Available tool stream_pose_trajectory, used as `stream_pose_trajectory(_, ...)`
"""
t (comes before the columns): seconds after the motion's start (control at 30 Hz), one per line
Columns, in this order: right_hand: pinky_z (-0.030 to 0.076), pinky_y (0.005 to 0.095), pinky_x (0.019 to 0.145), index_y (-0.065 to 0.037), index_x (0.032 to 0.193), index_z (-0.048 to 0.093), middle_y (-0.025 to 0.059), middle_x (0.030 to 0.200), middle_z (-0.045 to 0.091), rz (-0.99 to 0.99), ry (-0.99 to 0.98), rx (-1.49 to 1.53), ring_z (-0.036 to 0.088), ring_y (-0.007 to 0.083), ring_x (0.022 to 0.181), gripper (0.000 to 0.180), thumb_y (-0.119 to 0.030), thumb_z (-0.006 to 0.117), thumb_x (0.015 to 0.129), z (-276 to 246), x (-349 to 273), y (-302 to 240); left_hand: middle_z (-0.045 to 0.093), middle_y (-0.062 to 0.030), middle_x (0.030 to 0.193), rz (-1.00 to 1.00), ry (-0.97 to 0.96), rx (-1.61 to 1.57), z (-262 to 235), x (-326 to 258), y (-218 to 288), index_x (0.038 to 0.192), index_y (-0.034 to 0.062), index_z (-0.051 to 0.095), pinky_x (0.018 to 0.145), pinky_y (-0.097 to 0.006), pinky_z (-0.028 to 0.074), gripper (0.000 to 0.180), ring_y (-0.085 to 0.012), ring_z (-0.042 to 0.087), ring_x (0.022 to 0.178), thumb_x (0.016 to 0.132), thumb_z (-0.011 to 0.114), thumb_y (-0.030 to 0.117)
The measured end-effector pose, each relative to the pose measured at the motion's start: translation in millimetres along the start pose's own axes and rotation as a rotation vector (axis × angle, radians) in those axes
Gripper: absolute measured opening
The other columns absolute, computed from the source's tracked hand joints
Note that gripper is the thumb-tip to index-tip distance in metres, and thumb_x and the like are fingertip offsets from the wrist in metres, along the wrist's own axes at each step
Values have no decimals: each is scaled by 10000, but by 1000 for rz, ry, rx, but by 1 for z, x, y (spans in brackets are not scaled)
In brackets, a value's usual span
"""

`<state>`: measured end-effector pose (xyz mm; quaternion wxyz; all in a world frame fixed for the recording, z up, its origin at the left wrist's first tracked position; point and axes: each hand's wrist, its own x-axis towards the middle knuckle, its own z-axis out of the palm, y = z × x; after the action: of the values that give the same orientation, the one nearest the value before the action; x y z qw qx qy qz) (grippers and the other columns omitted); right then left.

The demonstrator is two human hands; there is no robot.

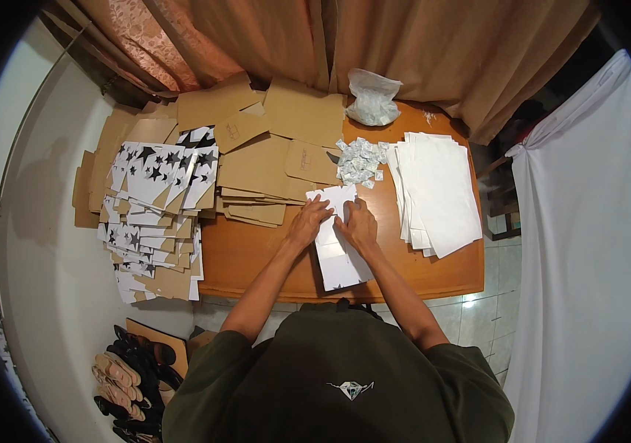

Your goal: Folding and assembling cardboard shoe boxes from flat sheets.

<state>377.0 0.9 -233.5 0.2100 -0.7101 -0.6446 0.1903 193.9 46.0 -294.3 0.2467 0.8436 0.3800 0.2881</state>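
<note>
A long white folded card (336,262) lies lengthwise before me near the table's front edge, with bits of dark star print at its near end. My left hand (311,223) grips its left edge, fingers bent over the upper part. From the other side my right hand (360,224) is curled onto its right edge, the thumb pointing inward. The fingertips of both hands almost meet on the card. Just beyond its far end is a heap of small white-and-silver sachets (362,161). The undersides of my fingers are hidden.
Flat brown cardboard pieces (256,168) are piled at the back left. Beside them stands a tall stack of star-printed white pieces (154,177). White sheets (441,193) lie at the right, a clear plastic bag (373,97) behind. Shoes (120,380) sit on the floor, lower left.
</note>
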Motion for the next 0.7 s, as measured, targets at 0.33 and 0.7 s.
stream_pose_trajectory(0.33,470,489,1027,-66,1393,545,257,1427,473,-54,0,180,500,436,1283,670,-339,773,826,1,-15,23,560,-209,1411,-122,99,41,-18,-9,34,1256,75,675,1170,-508,333,286,-409,443,1392,1002,553,122)
stream_pose_trajectory(0.7,548,407,784,88,1293,555,280,1010,714,159,-129,357,705,345,877,746,-473,766,849,-12,-33,42,658,-264,1128,-798,3,-183,-23,-17,54,1308,1,584,917,-504,501,481,-439,619,1098,906,709,233)
